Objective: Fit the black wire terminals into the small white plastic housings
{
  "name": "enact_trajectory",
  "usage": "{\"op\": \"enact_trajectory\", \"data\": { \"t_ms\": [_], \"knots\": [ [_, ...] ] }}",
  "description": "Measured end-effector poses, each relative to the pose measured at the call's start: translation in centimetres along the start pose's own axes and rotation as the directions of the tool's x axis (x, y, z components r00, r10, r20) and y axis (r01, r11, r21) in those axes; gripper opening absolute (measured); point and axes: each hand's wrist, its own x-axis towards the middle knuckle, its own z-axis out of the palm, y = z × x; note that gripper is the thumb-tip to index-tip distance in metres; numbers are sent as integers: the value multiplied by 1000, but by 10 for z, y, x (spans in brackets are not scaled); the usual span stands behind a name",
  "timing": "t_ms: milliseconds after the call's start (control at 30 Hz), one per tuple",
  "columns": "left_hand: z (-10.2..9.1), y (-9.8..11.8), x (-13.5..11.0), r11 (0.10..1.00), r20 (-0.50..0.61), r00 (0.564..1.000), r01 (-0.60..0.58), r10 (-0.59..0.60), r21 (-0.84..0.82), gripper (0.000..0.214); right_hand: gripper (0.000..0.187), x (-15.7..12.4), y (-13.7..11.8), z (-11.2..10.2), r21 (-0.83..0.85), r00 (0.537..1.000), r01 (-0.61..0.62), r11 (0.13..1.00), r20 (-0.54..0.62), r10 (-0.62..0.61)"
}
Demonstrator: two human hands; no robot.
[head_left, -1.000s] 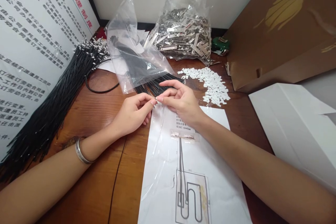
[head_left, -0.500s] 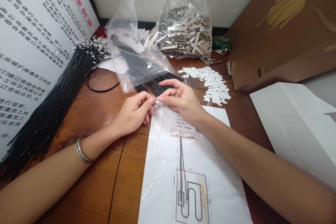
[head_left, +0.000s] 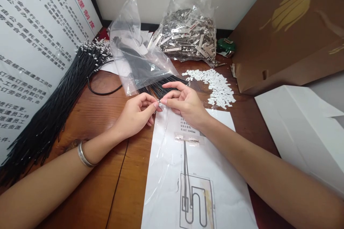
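A wooden table (head_left: 131, 179) bears black cables (head_left: 51, 111), white pieces (head_left: 219, 87), printed paper (head_left: 161, 182)

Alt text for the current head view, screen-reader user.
Left hand and right hand meet, pinching a tiny, partly hidden piece near a diagram sheet on a wooden table. Beyond lie black wires partly covered by a clear bag, a bag of metal strips and loose white pieces; a black wire bundle lies at left.
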Motion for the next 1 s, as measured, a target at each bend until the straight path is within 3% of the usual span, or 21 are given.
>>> {"op": "enact_trajectory", "data": {
  "t_ms": [1000],
  "knots": [
    [-1, 0, 0, 1000, 23, 1000, 9, -9, -6, 16, 42, -2, 0, -1, -73, 999, 28, 997, 18, -27]
  ]
}}
